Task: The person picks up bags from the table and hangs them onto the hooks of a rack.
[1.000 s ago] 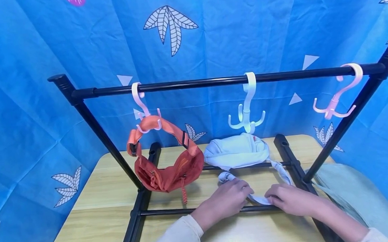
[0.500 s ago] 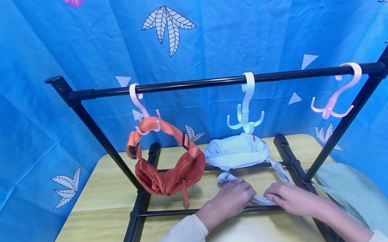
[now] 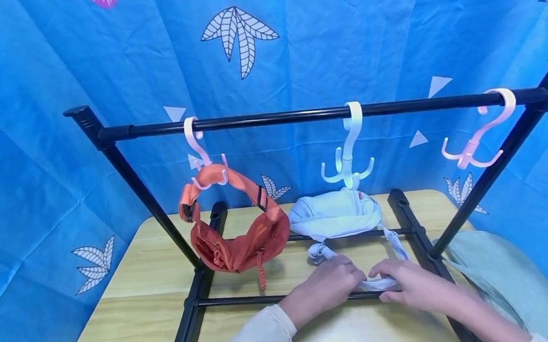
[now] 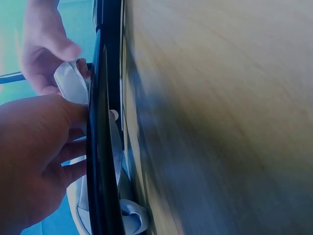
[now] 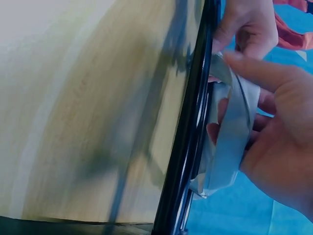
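Observation:
A light blue waist bag (image 3: 338, 217) lies on the table at the back of the rack, below the pale middle hook hanger. Its strap (image 3: 378, 285) runs forward to my two hands, above the rack's front crossbar. My left hand (image 3: 329, 284) pinches the strap, its fingertips partly hidden behind the crossbar in the left wrist view. Around the strap (image 5: 234, 139) curl the fingers of my right hand (image 5: 288, 129), with the thumb lifted off it. A rolled end (image 3: 320, 252) of the strap rests left of the bag.
A red waist bag (image 3: 241, 243) with an orange strap hangs from the left pink hook hanger (image 3: 197, 141). The black rack (image 3: 271, 119) also bears a pale hanger (image 3: 353, 140) and a right pink hanger (image 3: 479, 132). A grey-green bag (image 3: 511, 271) lies at the right.
My right hand has shifted slightly right and its thumb has parted from the fingers. My left hand has moved a little right along the strap.

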`<state>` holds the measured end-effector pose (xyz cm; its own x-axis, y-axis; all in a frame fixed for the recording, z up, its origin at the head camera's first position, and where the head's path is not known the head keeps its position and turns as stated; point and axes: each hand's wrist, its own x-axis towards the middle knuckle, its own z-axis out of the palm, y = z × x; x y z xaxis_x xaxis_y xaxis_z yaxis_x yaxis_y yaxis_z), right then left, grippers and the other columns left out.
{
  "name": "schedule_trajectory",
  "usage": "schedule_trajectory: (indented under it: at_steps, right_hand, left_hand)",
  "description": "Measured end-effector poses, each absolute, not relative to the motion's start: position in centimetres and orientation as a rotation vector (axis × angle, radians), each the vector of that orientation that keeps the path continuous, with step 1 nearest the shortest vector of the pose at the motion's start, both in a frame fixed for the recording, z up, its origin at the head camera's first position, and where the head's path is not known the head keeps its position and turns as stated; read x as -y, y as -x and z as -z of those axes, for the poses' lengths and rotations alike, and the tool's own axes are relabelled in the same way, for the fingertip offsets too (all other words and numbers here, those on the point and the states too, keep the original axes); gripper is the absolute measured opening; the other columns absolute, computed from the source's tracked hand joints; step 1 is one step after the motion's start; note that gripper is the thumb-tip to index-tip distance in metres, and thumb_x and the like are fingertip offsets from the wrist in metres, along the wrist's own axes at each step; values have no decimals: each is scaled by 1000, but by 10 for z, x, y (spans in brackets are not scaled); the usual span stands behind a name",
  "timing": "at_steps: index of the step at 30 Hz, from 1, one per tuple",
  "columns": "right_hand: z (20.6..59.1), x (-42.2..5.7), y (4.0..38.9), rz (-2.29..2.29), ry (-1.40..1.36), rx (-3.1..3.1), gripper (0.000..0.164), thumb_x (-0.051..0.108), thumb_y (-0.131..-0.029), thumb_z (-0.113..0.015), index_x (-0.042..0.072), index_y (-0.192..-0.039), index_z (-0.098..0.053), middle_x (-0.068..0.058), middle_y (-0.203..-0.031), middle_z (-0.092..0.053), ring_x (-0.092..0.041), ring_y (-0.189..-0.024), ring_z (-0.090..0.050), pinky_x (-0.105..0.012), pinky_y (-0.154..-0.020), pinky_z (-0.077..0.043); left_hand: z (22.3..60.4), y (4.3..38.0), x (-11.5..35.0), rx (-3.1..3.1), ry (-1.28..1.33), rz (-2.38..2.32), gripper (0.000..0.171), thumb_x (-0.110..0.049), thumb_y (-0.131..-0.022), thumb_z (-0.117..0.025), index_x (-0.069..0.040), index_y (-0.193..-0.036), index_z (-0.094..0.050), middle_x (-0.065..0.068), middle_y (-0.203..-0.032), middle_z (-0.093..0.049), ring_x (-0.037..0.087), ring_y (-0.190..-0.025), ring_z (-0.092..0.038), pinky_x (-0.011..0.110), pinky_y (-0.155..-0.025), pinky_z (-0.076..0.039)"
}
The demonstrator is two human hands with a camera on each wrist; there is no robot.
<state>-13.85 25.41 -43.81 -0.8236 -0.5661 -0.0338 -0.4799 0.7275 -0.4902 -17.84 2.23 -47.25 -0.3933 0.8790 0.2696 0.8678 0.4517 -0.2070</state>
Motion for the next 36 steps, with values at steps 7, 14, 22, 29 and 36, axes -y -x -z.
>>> schedule_trajectory:
  at_steps: [7, 14, 22, 29, 36]
  right_hand:
    - [439, -252, 133, 648, 940, -2949, 39, 5, -83, -82, 19, -115, -65, 2, -109, -72, -9, -94, -66, -30, -74, -59]
    - [433, -254, 132, 651, 1024, -3084, 30, 10, -87, -80, 19, -114, -72, 2, -107, -73, -16, -95, -71, -33, -73, -61]
    - [427, -251, 129, 615, 932, -3059, 38, 17, -97, -71, 10, -134, -68, -8, -122, -76, -29, -110, -73, -42, -83, -63]
    - [423, -252, 129, 675, 897, -3029, 26, 24, -102, -67, 13, -126, -68, 4, -107, -75, -1, -84, -66, -25, -68, -58]
    - [418, -253, 127, 642, 994, -3144, 23, 21, -97, -73, 17, -120, -73, 6, -105, -77, -2, -88, -69, -27, -71, -62]
  left_hand:
    - [465, 175, -20, 2484, 1449, -27, 16, -24, -97, -72, -21, -113, -71, -11, -100, -75, 4, -92, -65, 16, -81, -53]
    - [458, 174, -17, 2530, 1403, 42, 22, -33, -103, -63, -18, -120, -67, -11, -98, -72, 3, -87, -59, 17, -79, -51]
    - [456, 174, -11, 2530, 1397, 120, 27, -38, -106, -59, -17, -122, -66, -10, -101, -73, 4, -90, -61, 17, -80, -51]
    - [455, 175, -8, 2454, 1394, 168, 25, -36, -107, -57, -17, -120, -67, -10, -98, -72, 4, -86, -61, 16, -77, -52]
    - [449, 177, -4, 2455, 1430, 272, 25, -34, -108, -54, -17, -121, -66, -11, -96, -70, 1, -81, -56, 11, -70, -47]
